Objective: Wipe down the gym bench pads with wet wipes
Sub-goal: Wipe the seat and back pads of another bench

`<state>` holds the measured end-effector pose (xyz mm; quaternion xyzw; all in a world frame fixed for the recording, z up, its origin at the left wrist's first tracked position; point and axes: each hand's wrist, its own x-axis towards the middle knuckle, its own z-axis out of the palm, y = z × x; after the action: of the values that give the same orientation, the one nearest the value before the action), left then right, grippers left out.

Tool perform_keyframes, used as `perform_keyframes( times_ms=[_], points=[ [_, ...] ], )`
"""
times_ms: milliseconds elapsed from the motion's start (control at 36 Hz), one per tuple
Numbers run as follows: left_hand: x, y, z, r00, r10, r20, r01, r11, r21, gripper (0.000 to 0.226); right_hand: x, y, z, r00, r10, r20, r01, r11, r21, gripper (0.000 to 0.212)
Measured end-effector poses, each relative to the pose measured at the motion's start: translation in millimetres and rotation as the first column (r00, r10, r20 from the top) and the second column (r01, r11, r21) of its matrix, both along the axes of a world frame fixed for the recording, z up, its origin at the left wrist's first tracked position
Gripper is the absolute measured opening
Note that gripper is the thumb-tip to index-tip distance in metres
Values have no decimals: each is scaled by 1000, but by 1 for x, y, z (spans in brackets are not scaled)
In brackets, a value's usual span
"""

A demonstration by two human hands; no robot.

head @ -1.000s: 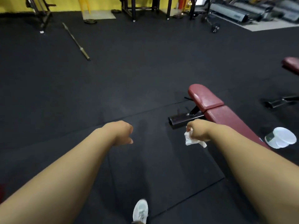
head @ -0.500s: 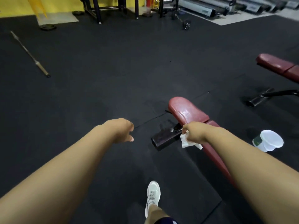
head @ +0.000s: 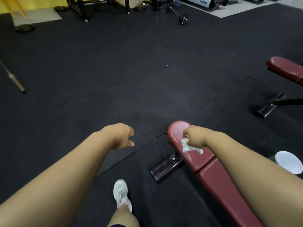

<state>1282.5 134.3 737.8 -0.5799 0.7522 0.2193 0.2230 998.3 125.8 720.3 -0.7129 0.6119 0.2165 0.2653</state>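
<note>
1. Black rubber floor all over, with seams showing between the mats.
2. Far end: a dark rack, legs planted on the floor.
3. Left of the rack: yellow wall, a pale mat, a plate lying flat.
4. Further left of the rack and nearer, a barbell on the floor.
5. Right of the rack: a loaded curl bar, then a treadmill on pale flooring.

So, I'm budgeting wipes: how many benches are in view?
2. The near bench lies under the right hand, which holds a wipe; the far bench stands at the right edge, partly cut off. Others may be out of frame.
</note>
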Motion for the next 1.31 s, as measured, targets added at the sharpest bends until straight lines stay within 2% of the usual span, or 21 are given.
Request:
perform_keyframes(
  times_ms=[56, 139, 222, 333, 556, 722, 1000, 1167, 1306],
  points=[
    [6, -42, -7, 1000, -19, 1, 19, 1000, -7, 49, 7, -34, -3, 999, -16, 32, 16, 1000, -5, 37],
    [16, -107, -17, 998, -55, -10, 55, 998, -12, 49, 18, -85, -11, 999, -2, -36, 3, 1000, 25, 44],
    [27, -175, -26, 995, -93, -21, 93, 995, -24, 46, 24, -141, -22, 997, -74, -18, 74, 997, -5, 50],
    [37, -263, -29, 988, -151, 8, 151, 988, 14, 44, 34, -209, -25, 988, -153, -10, 154, 987, 37, 54],
    [6, -406, -37, 953, -301, 39, 300, 954, 12, 37, 12, -303, -27, 949, -311, 54, 310, 950, 35, 47],
    [-60, -502, -48, 919, -393, -26, 394, 918, 53, 43, -39, -370, -39, 916, -401, -1, 401, 914, 64, 47],
    [-211, -674, -38, 862, -506, -10, 505, 858, 94, 47, -165, -500, -46, 755, -653, 51, 644, 755, 122, 52],
    [-312, -751, -34, 793, -609, -29, 609, 789, 86, 45, -241, -541, -30, 635, -768, 88, 761, 641, 104, 48],
    [-404, -797, -37, 682, -731, -24, 729, 677, 100, 44, -304, -560, -37, 517, -854, 54, 844, 519, 132, 44]
  ],
)
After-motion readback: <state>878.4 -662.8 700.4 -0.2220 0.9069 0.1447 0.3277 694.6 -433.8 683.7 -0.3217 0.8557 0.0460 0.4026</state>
